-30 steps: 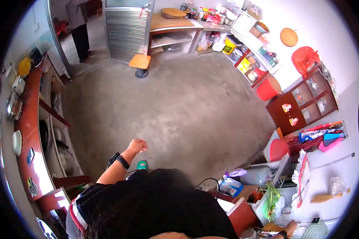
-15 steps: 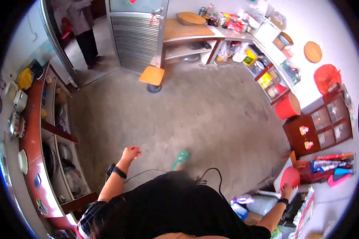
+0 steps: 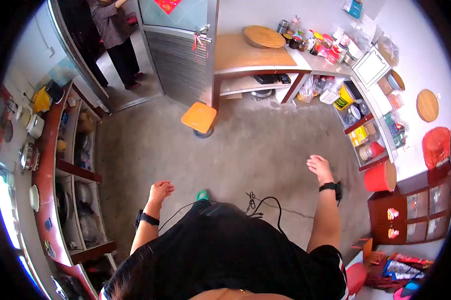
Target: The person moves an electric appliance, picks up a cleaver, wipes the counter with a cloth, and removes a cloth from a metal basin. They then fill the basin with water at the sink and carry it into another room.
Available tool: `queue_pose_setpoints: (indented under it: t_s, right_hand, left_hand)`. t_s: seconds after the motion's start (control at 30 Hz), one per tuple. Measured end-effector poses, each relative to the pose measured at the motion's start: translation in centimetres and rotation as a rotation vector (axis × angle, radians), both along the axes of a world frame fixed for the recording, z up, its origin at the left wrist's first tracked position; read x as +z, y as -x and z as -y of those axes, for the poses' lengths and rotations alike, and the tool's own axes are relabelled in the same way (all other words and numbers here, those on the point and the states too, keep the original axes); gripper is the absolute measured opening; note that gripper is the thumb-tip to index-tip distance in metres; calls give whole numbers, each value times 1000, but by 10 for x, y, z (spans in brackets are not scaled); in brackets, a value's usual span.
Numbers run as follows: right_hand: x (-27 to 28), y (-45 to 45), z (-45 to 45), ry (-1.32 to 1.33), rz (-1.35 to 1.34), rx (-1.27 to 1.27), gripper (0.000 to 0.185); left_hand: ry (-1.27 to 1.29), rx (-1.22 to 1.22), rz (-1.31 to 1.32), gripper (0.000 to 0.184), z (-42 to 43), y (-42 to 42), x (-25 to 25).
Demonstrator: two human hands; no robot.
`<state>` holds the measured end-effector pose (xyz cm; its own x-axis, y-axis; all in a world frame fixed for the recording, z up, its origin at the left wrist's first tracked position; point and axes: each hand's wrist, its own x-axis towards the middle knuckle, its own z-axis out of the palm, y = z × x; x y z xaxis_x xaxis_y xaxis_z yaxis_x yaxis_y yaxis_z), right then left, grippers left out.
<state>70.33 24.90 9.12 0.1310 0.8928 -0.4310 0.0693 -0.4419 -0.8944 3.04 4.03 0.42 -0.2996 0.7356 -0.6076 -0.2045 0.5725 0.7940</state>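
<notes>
My left hand (image 3: pixel 161 191) hangs over the floor at the left of my body, its fingers loosely bent and a little apart, holding nothing. To the right, my right hand (image 3: pixel 319 167) is raised over the floor with fingers stretched out and nothing in it. Each wrist wears a black band. Below and between the hands, a black cable (image 3: pixel 273 206) loops beside my dark shirt. A green sandal (image 3: pixel 202 195) shows at my foot. Neither hand touches any object.
An orange-topped stool (image 3: pixel 199 117) stands ahead near the open door (image 3: pixel 178 65). A person (image 3: pixel 115 40) stands in the doorway. Shelved counters line the left (image 3: pixel 48 200) and the back (image 3: pixel 250 57). A red bin (image 3: pixel 379 177) and brown cabinet (image 3: pixel 410 212) stand at right.
My right hand has left the red round thing at the lower right and come up and inward over the floor. The view has shifted; the person in the doorway has an arm raised.
</notes>
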Motion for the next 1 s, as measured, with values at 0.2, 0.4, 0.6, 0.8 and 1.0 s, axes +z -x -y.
queue_pose_setpoints:
  t_s: [0.2, 0.4, 0.6, 0.8, 1.0]
  right_hand:
    - [-2, 95, -178, -40, -47, 150, 24]
    - [29, 124, -331, -24, -89, 166, 31]
    - [36, 141, -467, -56, -219, 214, 31]
    - [0, 148, -612, 4, -388, 175, 28]
    - [-45, 139, -805, 130, -593, 32, 25]
  left_hand:
    - [-10, -13, -6, 26, -152, -5, -38]
    - [-149, -30, 73, 28, -352, -35, -25]
    - [-253, -209, -41, 29, -496, -75, 45]
    - [-256, -143, -78, 28, -573, -114, 62]
    - [-239, -21, 6, 27, -686, -185, 44]
